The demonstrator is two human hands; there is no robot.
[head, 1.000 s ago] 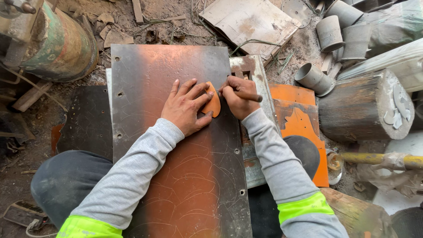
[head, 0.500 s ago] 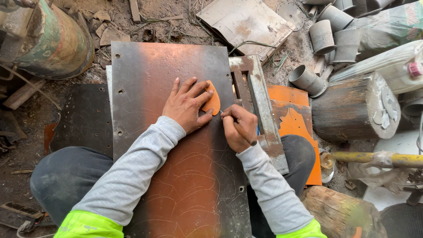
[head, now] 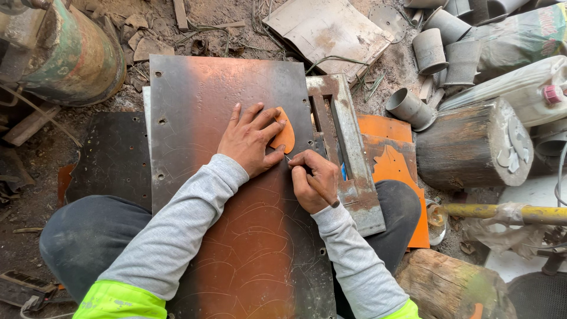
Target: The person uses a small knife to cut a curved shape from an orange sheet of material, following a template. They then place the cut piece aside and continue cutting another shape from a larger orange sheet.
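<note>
Pinning the orange template (head: 285,136) flat near the sheet's (head: 201,88) right edge, left hand (head: 251,140) spread wide; right hand (head: 313,184) grips a scriber (head: 322,192) at its lower edge.

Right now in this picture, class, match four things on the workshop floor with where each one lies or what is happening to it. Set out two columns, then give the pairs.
Things
1. orange template
2. scribing tool
3. wooden log
4. green cylinder

Places or states
A. top left corner
B. pressed flat under the left hand
C. right of the metal sheet, on its side
D. gripped in the right hand

Pairs: 1-B, 2-D, 3-C, 4-A
</note>
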